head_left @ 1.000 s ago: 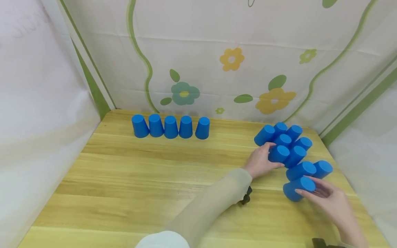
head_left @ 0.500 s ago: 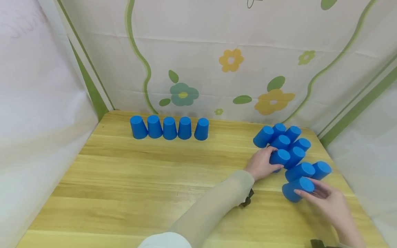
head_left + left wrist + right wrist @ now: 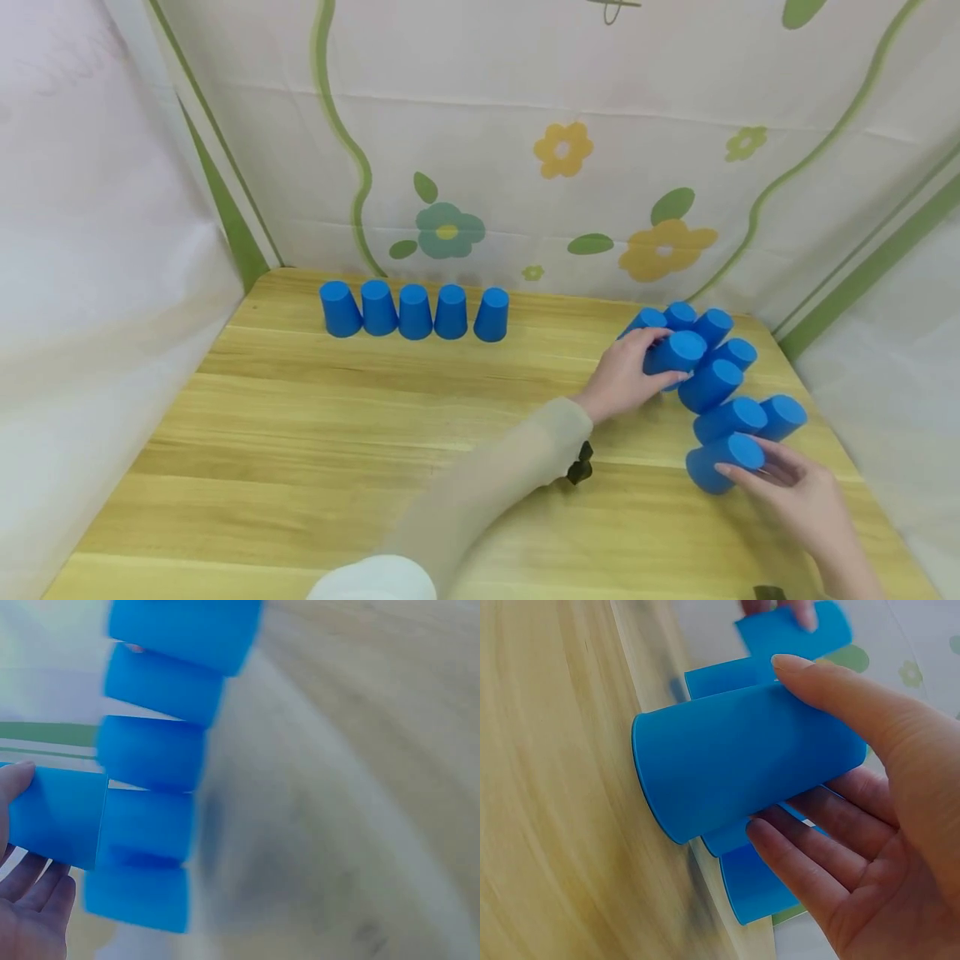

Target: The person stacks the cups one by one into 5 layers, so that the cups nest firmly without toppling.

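Observation:
In the head view my left hand [image 3: 626,375] grips a blue plastic cup [image 3: 672,353], upside down, over the cluster at the right rear. The left wrist view shows this held cup [image 3: 60,814] raised to the tops of a row of blue cups [image 3: 150,754]. My right hand [image 3: 813,500] holds another upside-down blue cup [image 3: 720,464] at the near end of the cluster. Thumb and fingers lie on opposite sides of this gripped cup [image 3: 742,750] in the right wrist view. Whether its rim touches the table, I cannot tell.
Several upside-down blue cups [image 3: 711,387] stand close together at the right, between and behind my hands. A row of several more blue cups [image 3: 415,312] lines the back left of the wooden table [image 3: 300,467]. Flower-printed white cloth [image 3: 480,167] hangs behind the table.
My left hand has lifted its cup and moved it back, over the cups behind. The right hand stays on its cup, nearly unmoved.

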`<control>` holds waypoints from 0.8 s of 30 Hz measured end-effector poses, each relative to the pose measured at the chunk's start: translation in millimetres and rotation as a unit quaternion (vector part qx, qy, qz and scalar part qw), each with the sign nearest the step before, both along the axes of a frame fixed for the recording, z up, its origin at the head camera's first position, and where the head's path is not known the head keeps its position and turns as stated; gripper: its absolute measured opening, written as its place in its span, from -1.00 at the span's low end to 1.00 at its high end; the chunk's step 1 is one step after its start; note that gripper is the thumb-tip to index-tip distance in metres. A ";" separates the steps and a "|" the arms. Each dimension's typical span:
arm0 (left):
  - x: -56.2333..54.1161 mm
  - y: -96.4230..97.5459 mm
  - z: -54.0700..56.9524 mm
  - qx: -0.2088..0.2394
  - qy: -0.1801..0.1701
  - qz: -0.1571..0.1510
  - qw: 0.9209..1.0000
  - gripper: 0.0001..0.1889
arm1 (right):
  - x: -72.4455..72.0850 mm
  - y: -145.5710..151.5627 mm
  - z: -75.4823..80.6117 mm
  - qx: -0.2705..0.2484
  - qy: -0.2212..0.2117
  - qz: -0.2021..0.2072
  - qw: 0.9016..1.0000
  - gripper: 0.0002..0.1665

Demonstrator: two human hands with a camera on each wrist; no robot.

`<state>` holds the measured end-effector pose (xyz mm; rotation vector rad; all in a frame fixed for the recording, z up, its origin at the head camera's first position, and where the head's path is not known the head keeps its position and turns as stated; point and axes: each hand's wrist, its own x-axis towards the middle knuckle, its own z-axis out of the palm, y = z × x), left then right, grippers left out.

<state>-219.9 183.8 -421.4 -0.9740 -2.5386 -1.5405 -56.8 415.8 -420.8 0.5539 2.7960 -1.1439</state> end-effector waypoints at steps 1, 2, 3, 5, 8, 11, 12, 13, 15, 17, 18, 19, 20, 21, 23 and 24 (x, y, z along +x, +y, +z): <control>-0.4 -4.4 6.0 0.009 0.002 0.000 1.000 -0.35 | 0.0 0.0 0.2 -0.002 0.000 -0.002 1.000 0.07; -1.0 -9.0 11.9 0.018 0.006 -0.001 1.000 -0.35 | 0.1 0.0 0.3 -0.004 -0.001 -0.003 1.000 0.08; -1.6 -13.8 17.5 0.026 0.010 -0.001 1.000 -0.35 | 0.1 -0.1 0.5 -0.005 -0.002 -0.005 1.000 0.08; -3.7 -24.4 27.6 0.046 0.019 -0.003 0.999 -0.37 | 0.1 -0.4 0.7 -0.007 -0.003 -0.007 1.000 0.10; -8.5 -41.9 39.2 0.072 0.036 -0.008 0.997 -0.39 | 0.0 -1.0 0.7 -0.008 0.000 -0.005 1.000 0.10; -14.6 -61.7 47.4 0.100 0.044 -0.008 0.994 -0.39 | 0.1 -1.4 0.6 -0.009 0.005 -0.001 1.000 0.08; -16.6 -68.7 49.5 0.107 0.044 -0.006 0.993 -0.38 | 0.2 -1.5 0.5 -0.009 0.007 0.001 1.000 0.08; -18.4 -75.9 51.5 0.114 0.041 -0.003 0.993 -0.38 | 0.3 -1.4 0.2 -0.009 0.007 0.002 1.000 0.07; -22.3 -91.3 54.9 0.127 0.035 0.003 0.991 -0.37 | 0.5 -1.2 -0.2 -0.011 0.005 0.001 1.000 0.07; -26.0 -107.4 57.2 0.134 0.038 0.017 0.990 -0.36 | 0.5 -0.5 -0.6 -0.013 0.000 -0.003 1.000 0.08; -27.8 -116.1 58.0 0.135 0.043 0.024 0.990 -0.36 | 0.5 0.1 -0.7 -0.013 -0.003 -0.004 1.000 0.09; -29.2 -125.2 58.8 0.136 0.046 0.034 0.989 -0.36 | 0.4 0.3 -0.7 -0.013 -0.006 -0.007 1.000 0.10; -31.2 -134.6 58.6 0.137 0.054 0.044 0.988 -0.37 | 0.4 0.2 -0.5 -0.013 -0.009 -0.008 1.000 0.11; -32.8 -144.5 58.2 0.137 0.062 0.054 0.987 -0.37 | 0.2 0.5 -0.5 -0.013 -0.010 -0.009 1.000 0.12; -35.7 -164.2 56.8 0.137 0.081 0.078 0.984 -0.37 | -0.1 0.5 -0.5 -0.010 -0.010 -0.011 1.000 0.13; -37.2 -174.3 55.9 0.141 0.088 0.085 0.982 -0.38 | -0.2 0.8 -0.4 -0.011 -0.010 -0.010 1.000 0.12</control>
